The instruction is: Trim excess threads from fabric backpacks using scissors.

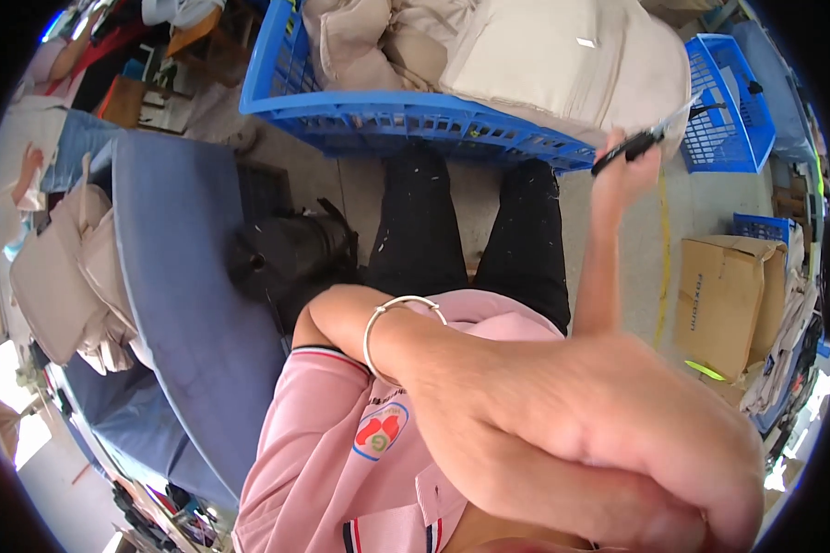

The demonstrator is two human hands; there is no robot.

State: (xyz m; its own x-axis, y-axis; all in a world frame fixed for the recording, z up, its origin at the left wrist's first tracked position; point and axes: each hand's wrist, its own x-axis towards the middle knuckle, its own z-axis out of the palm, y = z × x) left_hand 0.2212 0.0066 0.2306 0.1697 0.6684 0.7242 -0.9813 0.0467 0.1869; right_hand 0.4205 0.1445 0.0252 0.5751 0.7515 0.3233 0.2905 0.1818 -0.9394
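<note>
My left hand looms large across the lower right, a pale bangle on its wrist. Its fingers are curled closed close to the camera; whatever they may hold is hidden. Farther out, my right hand is closed around black-handled scissors, their thin metal end blurred and pointing away to the upper right. Those scissors are by the right front corner of a large blue plastic crate. Stacked beige fabric pieces fill the crate and bulge over its right side.
On my left stands a blue-covered surface, with beige padded pieces beyond it. A black cylindrical object is beside my legs. To the right are another blue crate and a cardboard box. Other people are at the far left.
</note>
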